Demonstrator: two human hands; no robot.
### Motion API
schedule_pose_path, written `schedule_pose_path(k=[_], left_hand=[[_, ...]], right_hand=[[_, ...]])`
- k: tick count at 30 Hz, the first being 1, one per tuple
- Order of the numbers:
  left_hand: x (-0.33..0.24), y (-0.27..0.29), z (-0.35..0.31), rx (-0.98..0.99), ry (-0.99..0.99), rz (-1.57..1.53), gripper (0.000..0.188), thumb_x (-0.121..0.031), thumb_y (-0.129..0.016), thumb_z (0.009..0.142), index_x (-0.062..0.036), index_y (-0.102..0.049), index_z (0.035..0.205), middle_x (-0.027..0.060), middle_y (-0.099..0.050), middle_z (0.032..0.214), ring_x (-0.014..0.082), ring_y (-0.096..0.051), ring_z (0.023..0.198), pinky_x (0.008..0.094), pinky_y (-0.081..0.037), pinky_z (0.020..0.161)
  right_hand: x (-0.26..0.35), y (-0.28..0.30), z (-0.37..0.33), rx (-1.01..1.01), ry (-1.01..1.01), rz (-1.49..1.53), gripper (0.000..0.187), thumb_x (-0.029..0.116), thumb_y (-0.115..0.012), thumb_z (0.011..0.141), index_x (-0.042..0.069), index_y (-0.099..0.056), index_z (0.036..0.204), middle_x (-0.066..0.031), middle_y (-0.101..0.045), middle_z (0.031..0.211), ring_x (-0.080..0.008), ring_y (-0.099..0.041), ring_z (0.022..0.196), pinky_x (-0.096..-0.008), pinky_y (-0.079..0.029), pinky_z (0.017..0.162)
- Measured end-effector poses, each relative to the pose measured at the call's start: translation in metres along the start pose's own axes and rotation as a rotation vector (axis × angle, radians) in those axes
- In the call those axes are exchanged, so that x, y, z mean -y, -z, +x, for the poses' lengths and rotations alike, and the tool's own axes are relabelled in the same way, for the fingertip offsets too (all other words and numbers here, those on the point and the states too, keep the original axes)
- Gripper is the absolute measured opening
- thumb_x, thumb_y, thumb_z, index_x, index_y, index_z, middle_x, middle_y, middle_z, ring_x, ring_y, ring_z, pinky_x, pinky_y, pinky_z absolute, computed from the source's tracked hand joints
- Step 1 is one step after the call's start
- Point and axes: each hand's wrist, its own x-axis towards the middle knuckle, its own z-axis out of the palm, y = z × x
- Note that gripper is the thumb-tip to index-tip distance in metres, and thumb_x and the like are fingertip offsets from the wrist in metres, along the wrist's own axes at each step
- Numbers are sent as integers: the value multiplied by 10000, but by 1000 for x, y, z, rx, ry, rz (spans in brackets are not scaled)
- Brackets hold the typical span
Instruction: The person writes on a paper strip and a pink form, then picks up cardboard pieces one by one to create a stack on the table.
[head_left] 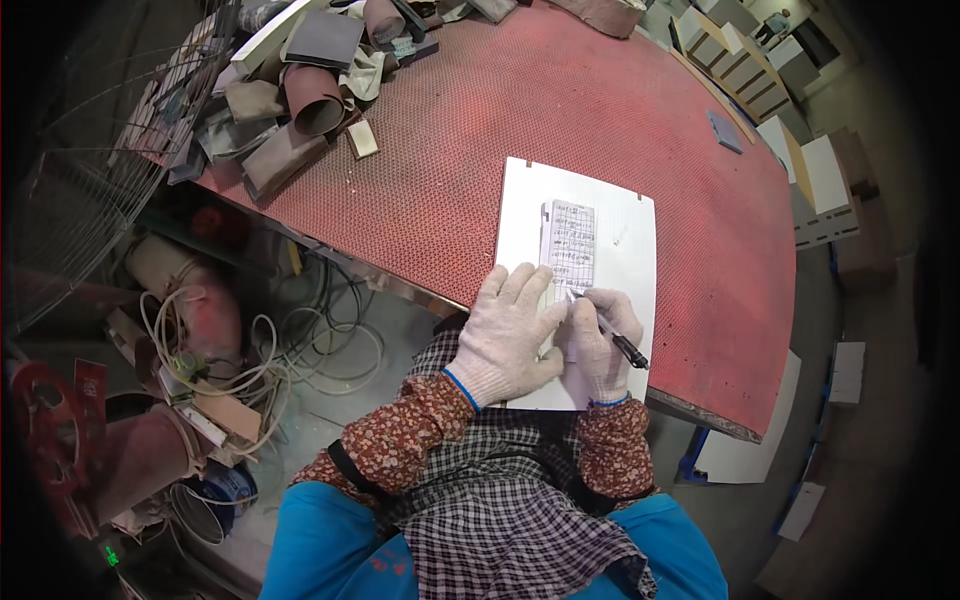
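Note:
A narrow paper pad (573, 235) with handwritten rows lies on a white panel (625, 205) at the table's near edge. My left hand (508, 335), in a pale knit glove, lies with its fingers stretched out over the panel, fingertips at the pad's lower left side. In my gloved right hand (603, 335) is a dark pen (625, 347), its tip on the lower part of the pad. The pad's bottom end is partly hidden by my hands.
The panel rests on a table with a red mesh-patterned top (430, 150). Sanding rolls (313, 100), blocks and scraps pile up at its far left. A wire fan guard (90, 170), hoses (265, 370) and machinery stand left. Stacked white panels (825, 175) are at the right.

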Motion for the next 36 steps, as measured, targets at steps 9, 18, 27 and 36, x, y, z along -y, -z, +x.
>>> schedule_pose_path(k=[9, 18, 27, 36], left_hand=[[1, -1, -1, 3, 4, 3, 604, -335, -744, 767, -110, -650, 1320, 241, -520, 1450, 399, -414, 1437, 587, -242, 1229], [1, -2, -1, -13, 4, 1, 573, -325, -748, 761, -106, -671, 1285, 237, -518, 1440, 395, -418, 1427, 589, -252, 1220], [1, -1, -1, 0, 3, -15, 576, -318, -752, 760, -108, -660, 1288, 237, -514, 1441, 399, -410, 1436, 590, -255, 1223], [0, -1, -1, 1, 9, -8, 603, -330, -752, 769, -112, -650, 1321, 234, -516, 1449, 402, -413, 1438, 596, -252, 1226]], right_hand=[[3, 1, 2, 25, 87, -109, 141, 76, -663, 977, -54, -641, 1029, -92, -700, 766, -110, -650, 644, -279, -548, 588], [8, -1, 1, 14, 73, -52, 133, 73, -643, 989, -54, -616, 1019, -81, -676, 727, -100, -632, 586, -283, -529, 518], [15, -3, 0, -14, 37, -82, 129, 70, -640, 986, -56, -629, 1013, -84, -684, 758, -110, -643, 609, -280, -540, 542], [12, -3, -1, 32, 0, 34, 123, 73, -647, 993, -46, -630, 1019, -71, -677, 746, -102, -641, 628, -282, -536, 557]])
